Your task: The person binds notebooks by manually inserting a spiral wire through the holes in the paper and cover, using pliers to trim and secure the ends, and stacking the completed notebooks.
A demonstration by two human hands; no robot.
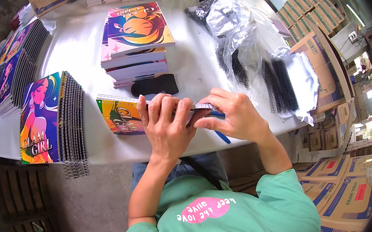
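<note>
Cardboard boxes [341,190] are piled along the right side of a workshop, beside a table [189,65] with a pale, shiny covering. Near the table's front edge, a person in a green shirt [226,226] holds an illustrated notebook [119,116] in both bare hands, its yellow and green cover showing to the left and its long upper edge running beneath the fingers. The left hand [166,125] arches over that edge with the fingers bent and pressed down on it; the thumb's exact grip cannot be told. The right hand [236,115] pinches the notebook's right end between thumb and forefinger. A blue handle [222,136] lies below the right hand, partly hidden by it. Just beyond the notebook rests a black oblong pad [157,85], in front of a tall stack of colourful notebooks [137,30]. To the left stands a wire-bound pile [42,123] with a purple-haired figure on its top cover. To the right are crumpled clear plastic [230,24] and black binding wires [279,87].
</note>
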